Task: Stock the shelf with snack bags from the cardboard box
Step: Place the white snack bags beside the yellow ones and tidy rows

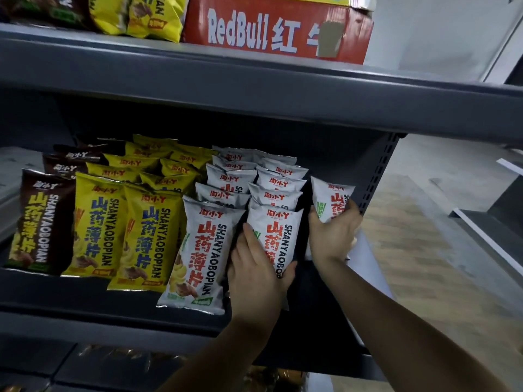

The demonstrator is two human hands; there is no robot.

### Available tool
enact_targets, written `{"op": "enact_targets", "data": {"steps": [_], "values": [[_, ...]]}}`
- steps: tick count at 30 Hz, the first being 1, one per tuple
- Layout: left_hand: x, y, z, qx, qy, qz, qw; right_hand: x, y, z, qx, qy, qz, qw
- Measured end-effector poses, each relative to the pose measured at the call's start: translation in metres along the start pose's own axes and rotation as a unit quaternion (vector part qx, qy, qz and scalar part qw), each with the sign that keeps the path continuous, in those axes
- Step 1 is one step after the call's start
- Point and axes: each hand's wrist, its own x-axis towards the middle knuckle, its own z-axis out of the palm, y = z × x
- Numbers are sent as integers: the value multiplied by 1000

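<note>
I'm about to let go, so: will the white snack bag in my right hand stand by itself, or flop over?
Probably light: the right hand holds the white bag by its lower end alone. Likely to tip once released: nothing stands behind it, whereas the front bag the left hand grips leans on a packed row. The glossy film looks slippery.

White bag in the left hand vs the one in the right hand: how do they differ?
The left-hand bag fronts a full row of white bags; the right-hand bag stands alone by the shelf upright. The left hand grips its bag's lower half; the right hand cups the other's bottom. Both are white with red lettering, standing upright.
</note>
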Motion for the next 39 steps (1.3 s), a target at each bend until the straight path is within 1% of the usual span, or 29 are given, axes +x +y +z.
{"op": "enact_targets", "data": {"steps": [4,11,15,18,20,22,23,25,26,28,29,30,31,33,36,39], "values": [[2,-1,0,10,0,-6,1000,8,-1,22,5,-2,-7,1000],[2,1,5,17,-9,1,1000,23,1,42,16,23,32,999],[3,0,6,11,-14,3,1000,26,-2,49,-11,27,71,997],[2,0,6,15,-17,4,1000,32,-7,51,-25,2,119,993],[2,1,6,14,-21,2,1000,35,-9,49,-26,-22,133,991],[1,1,6,13,-25,2,1000,32,-6,42,-31,-38,102,994],[1,1,5,15,-29,2,999,29,-2,36,-39,-41,59,997],[0,2,5,20,-39,2,999,21,14,21,-82,-54,-72,993],[0,2,4,22,-43,2,999,17,23,13,-128,-63,-151,978],[2,3,4,23,-49,0,999,17,40,4,-232,-63,-296,925],[2,3,4,23,-51,-2,998,20,45,2,-270,-62,-340,899],[3,3,4,22,-52,-4,998,24,48,1,-297,-65,-363,881],[4,3,4,21,-51,-6,998,29,48,2,-315,-69,-371,871],[5,3,5,19,-48,-6,999,38,47,6,-333,-77,-356,870],[6,2,8,12,-36,-7,999,46,48,17,-336,-107,-297,887],[6,1,10,3,-26,-10,1000,44,47,26,-295,-123,-288,903]]}}
